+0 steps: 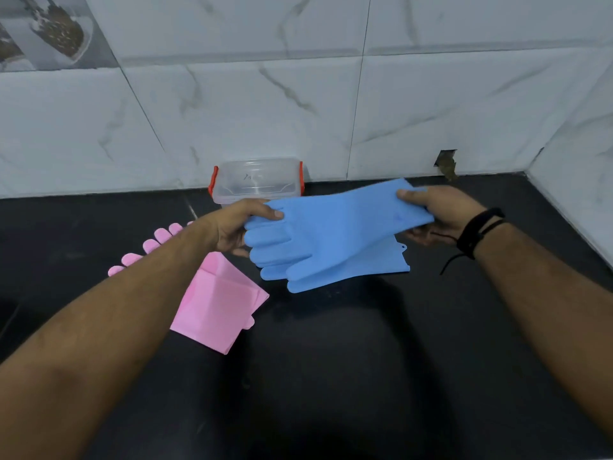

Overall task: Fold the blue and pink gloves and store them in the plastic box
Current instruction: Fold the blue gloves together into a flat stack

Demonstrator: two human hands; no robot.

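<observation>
Little is done as yet. The left hand point(237, 227) pinches the finger end of a blue glove point(331, 224) and the right hand point(438, 217) grips its cuff, fingers clamped, holding it above the tabletop point(365, 376). A second blue glove point(358, 270) lies beneath. The pink gloves point(215, 303) lie unfolded (partly under the left forearm). The plastic box point(257, 180) looks empty.
</observation>
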